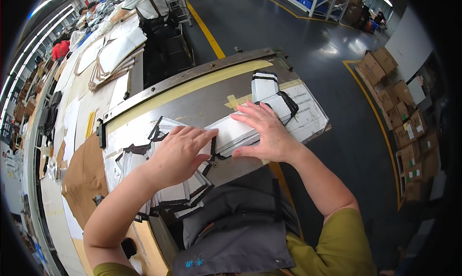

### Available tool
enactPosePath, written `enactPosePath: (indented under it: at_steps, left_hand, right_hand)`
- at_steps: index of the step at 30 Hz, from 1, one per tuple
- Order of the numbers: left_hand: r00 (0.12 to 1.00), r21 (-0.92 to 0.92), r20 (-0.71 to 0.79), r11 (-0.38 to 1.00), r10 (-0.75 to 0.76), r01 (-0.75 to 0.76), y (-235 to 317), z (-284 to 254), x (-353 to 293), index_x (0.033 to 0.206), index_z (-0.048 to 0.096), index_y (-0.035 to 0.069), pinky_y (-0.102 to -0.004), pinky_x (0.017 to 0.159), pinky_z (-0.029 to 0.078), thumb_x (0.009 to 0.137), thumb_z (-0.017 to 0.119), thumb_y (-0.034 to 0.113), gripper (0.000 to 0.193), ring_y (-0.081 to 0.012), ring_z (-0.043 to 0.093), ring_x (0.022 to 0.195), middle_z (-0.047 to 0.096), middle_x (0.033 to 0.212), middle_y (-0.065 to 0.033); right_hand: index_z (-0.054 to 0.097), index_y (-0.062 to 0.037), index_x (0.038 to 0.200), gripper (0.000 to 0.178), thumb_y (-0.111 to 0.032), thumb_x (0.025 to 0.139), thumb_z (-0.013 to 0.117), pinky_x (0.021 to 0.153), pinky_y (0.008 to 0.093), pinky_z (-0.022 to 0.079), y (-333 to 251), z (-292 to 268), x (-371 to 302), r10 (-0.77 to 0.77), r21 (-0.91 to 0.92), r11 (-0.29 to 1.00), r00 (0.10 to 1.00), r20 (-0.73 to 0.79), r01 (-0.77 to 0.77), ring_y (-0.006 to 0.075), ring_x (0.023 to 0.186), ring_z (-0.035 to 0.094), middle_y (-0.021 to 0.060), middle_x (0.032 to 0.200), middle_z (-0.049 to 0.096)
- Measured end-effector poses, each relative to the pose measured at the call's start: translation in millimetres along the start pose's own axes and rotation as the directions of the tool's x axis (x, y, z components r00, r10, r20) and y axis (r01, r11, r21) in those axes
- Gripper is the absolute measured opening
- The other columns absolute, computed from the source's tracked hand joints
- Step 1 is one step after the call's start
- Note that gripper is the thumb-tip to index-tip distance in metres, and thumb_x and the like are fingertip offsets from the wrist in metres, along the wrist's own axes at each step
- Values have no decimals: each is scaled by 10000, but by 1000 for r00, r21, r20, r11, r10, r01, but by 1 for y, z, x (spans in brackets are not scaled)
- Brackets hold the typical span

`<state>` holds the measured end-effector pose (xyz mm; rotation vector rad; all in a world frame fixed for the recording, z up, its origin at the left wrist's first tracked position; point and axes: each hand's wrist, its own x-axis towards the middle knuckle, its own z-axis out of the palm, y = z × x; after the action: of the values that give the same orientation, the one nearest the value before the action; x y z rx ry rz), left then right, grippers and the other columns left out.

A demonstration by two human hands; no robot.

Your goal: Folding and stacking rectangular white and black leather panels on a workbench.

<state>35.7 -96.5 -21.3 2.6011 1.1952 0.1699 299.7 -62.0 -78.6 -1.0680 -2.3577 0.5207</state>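
White flat cards (pixel 239 133) lie under both hands, left fingers (pixel 195 135) and right fingers (pixel 250 113) spread flat.

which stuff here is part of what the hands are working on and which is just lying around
In hand: left hand, right hand, white black-edged pieces, loose pile.
Lying about: cardboard boxes, printed sheet, board stacks.

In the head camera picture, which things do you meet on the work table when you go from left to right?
Brown cardboard sheet → spread pile of white cards with black edges → left hand → right hand → printed sheet under clear plastic.
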Motion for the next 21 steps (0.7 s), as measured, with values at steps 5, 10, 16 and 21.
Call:
enactPosePath:
  at_steps: [5, 10, 16, 21]
  left_hand:
    - [994, 102, -104, 994, -28, 39, -5, 14, 16, 1369, 465, 7, -414, 1004, 435, 762, 808, 416, 808, -346, 549, 1144, 596, 1219, -156]
    - [993, 46, -108, 998, -38, 44, -8, 17, 10, 1366, 471, 33, -416, 958, 449, 735, 832, 382, 806, -338, 554, 1049, 588, 1089, -139]
    - [993, -33, -120, 999, 17, -22, 0, 16, 12, 1328, 523, 36, -423, 990, 449, 804, 786, 275, 634, -340, 558, 1110, 589, 1197, -145]
    - [911, 89, -224, 938, 347, -335, 14, 43, 51, 1323, 587, 61, -380, 1068, 409, 991, 540, 327, 429, -286, 546, 1192, 570, 1336, -99]
  right_hand:
    - [595, -107, 1336, 604, -305, 800, 791, 1196, 518, 231, 5, 9, 1, 7, -43, 999, 999, -48, -9, 319, 1422, 383, 141, 1452, 502]
    - [675, -52, 1192, 344, -209, 886, 701, 1102, 459, 369, 19, 15, 2, -33, -43, 999, 971, -238, 23, 287, 1222, 568, 117, 1209, 658]
    - [610, -2, 833, 431, -365, 1049, 524, 594, 282, 394, 25, 3, 5, 432, 633, 752, 863, -263, -183, 67, 663, 385, -12, 654, 485]
    - [631, -13, 827, 388, -332, 1035, 563, 650, 277, 430, 14, -3, 15, 522, 776, 610, 818, -241, -161, 46, 718, 468, -36, 734, 568]
